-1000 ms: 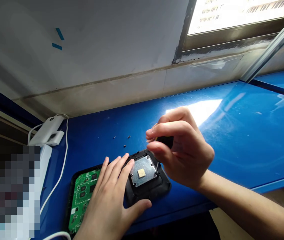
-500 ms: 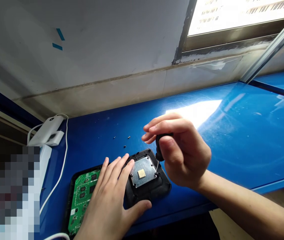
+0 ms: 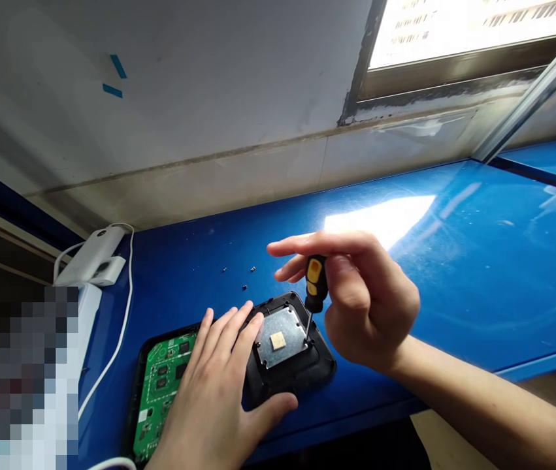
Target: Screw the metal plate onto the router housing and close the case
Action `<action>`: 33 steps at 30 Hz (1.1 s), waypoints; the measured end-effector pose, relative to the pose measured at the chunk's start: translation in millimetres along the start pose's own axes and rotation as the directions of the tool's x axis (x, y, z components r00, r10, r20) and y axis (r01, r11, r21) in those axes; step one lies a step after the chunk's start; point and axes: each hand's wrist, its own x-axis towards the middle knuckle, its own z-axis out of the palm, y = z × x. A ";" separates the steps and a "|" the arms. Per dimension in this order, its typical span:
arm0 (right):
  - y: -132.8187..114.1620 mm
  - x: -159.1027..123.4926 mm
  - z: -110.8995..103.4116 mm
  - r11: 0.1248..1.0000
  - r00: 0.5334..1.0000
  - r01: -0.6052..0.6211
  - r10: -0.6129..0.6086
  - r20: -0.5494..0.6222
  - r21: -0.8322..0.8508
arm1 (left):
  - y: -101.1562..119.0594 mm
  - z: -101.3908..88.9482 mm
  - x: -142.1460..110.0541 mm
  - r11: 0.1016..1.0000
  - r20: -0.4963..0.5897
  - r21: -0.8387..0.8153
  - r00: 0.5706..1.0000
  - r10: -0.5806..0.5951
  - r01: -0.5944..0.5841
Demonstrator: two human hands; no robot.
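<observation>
My right hand (image 3: 363, 294) grips a black and yellow screwdriver (image 3: 315, 287), thumb and fingers around its short handle. The screwdriver's tip meets the right corner of a silver metal plate (image 3: 278, 358), which lies in a black plastic cover (image 3: 324, 365). A small beige square pad (image 3: 278, 341) is at the plate's middle. With fingers stretched, my left hand (image 3: 219, 372) rests on the left side of the cover. Partly beneath that hand is a green circuit board (image 3: 160, 369) in a black housing (image 3: 136, 398).
Several tiny screws (image 3: 245, 287) lie on the blue table (image 3: 179, 261) beyond the cover. At the left stand a white power adapter (image 3: 96, 254) and its white cable (image 3: 128, 294). A wall and window (image 3: 454, 39) border the back. A metal post (image 3: 527, 98) rises at the right.
My right hand has turned its grip, so the handle's yellow side now shows. Its index finger has straightened. The left hand, cover and plate stay in place.
</observation>
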 end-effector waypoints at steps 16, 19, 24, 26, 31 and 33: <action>3.2 7.0 0.1 0.989 0.990 0.141 -0.141 0.014 -0.050 | 0.3 -1.0 1.5 1.000 0.017 -0.002 1.000 -0.003 0.003; 1.6 2.0 0.0 0.998 0.998 0.062 -0.062 0.028 -0.007 | 0.2 0.7 0.2 1.000 0.006 -0.008 1.000 -0.012 0.012; -0.4 -1.0 0.3 0.995 0.999 -0.039 0.037 0.029 0.090 | 0.6 1.9 0.0 0.999 -0.002 -0.021 1.000 -0.025 0.025; 1.1 0.1 -0.4 0.997 0.999 -0.008 0.005 0.040 0.077 | 0.5 1.8 0.3 1.000 -0.002 -0.019 1.000 -0.022 0.022; 6.8 5.5 -3.2 0.990 0.992 0.127 -0.125 0.037 -0.068 | 0.5 0.8 1.2 1.000 0.012 -0.008 1.000 -0.015 0.015; 7.4 6.8 -3.3 0.985 0.990 0.139 -0.138 0.016 -0.098 | 0.9 0.4 1.3 1.000 0.014 0.001 1.000 -0.018 0.018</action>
